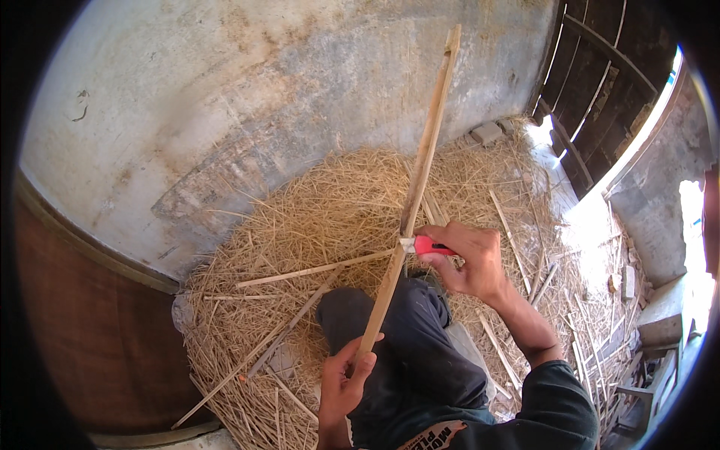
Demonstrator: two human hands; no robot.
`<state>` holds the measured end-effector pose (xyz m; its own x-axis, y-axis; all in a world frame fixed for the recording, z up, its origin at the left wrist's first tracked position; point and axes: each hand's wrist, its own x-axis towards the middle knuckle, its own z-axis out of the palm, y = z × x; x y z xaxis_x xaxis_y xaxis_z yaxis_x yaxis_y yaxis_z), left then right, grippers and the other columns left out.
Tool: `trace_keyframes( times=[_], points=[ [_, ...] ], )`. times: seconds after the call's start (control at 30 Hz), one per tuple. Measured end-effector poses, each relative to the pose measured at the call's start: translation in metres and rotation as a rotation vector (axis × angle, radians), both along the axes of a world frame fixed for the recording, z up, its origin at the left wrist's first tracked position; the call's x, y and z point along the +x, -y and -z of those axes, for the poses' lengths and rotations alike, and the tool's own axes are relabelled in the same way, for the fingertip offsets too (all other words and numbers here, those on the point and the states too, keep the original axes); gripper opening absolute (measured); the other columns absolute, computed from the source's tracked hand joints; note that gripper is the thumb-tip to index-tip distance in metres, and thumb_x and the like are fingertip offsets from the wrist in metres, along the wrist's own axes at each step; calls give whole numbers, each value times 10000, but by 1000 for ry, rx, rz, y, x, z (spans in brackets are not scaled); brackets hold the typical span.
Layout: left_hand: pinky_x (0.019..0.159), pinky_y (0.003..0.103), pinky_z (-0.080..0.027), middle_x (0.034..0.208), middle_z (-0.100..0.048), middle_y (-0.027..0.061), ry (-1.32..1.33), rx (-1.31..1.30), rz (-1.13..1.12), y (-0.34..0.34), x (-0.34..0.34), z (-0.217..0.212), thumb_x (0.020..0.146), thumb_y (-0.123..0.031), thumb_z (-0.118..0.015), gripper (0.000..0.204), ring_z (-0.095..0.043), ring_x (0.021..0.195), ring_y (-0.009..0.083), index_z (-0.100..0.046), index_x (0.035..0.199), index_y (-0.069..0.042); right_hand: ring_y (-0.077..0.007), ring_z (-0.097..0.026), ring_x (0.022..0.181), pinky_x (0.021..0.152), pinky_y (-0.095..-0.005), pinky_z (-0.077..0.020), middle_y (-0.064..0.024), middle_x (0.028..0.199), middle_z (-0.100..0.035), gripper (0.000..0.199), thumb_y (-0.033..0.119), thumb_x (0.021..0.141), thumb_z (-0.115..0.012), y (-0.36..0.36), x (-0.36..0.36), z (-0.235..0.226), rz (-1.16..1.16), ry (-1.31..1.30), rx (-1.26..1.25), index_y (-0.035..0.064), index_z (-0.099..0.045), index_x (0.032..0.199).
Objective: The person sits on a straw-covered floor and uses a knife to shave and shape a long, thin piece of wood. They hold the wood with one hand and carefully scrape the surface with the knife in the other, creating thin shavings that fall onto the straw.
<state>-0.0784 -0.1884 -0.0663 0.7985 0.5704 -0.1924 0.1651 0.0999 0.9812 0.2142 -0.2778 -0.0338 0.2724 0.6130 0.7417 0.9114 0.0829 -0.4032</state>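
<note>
My left hand [346, 377] is closed round the lower end of a long split bamboo strip [430, 142], which slants up and away from me toward the wall. In my right hand [474, 260] is a red utility knife [432, 246], gripped between thumb and fingers. Its blade [407, 245] touches the strip at about mid-length, near a darker patch on the bamboo. The strip passes above my dark-trousered legs [405, 345].
Straw [322, 202] covers the floor around me, with loose bamboo strips [315, 270] lying on it. A stained plaster wall [300, 82] rises ahead. Dark wooden boards [600, 67] stand at the far right, and a brick [487, 133] lies at the wall's foot. A brown panel [90, 322] is at the left.
</note>
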Motion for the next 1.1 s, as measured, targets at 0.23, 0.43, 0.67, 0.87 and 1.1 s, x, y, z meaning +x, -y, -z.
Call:
trace_keyframes(
  times=[0.23, 0.43, 0.67, 0.87, 1.1],
  points=[
    [546, 209, -238, 699, -411, -105, -15, -64, 1, -1, -2, 5, 1086, -235, -623, 370, -329, 601, -9, -663, 1380, -14, -264, -726, 695, 610, -346, -564, -96, 939, -775, 285, 200, 858, -834, -3, -1, 3, -18, -96, -83, 53, -780, 1096],
    [492, 198, -261, 666, -417, -92, 27, -197, 58, -9, -8, 16, 1122, -230, -543, 379, -345, 543, -9, -626, 1400, 14, -206, -693, 754, 683, -326, -528, -130, 907, -740, 292, 245, 978, -746, -4, 6, 2, -319, -648, -312, 13, -750, 1155],
    [492, 197, -261, 674, -414, -98, -1, -87, 60, -10, -4, 15, 1113, -200, -557, 362, -349, 547, -10, -629, 1402, 7, -155, -656, 769, 695, -307, -505, -64, 907, -716, 326, 278, 1033, -675, -3, 19, 25, -397, -634, -310, 8, -718, 1210],
    [568, 205, -268, 747, -460, -102, -32, -66, 13, -12, -1, 18, 1084, -227, -632, 338, -360, 634, -1, -675, 1367, -47, -144, -623, 747, 684, -296, -487, 12, 897, -690, 397, 406, 1024, -673, -1, 54, 76, -983, -1176, -414, 46, -726, 1181],
    [519, 227, -273, 723, -469, -94, -157, 365, -267, -46, -21, 3, 1005, -207, -742, 321, -365, 594, 13, -691, 1283, -55, -160, -654, 827, 761, -359, -539, -48, 937, -712, 413, 418, 1020, -663, -38, 100, 61, -452, -761, -745, 96, -733, 1269]
  ],
)
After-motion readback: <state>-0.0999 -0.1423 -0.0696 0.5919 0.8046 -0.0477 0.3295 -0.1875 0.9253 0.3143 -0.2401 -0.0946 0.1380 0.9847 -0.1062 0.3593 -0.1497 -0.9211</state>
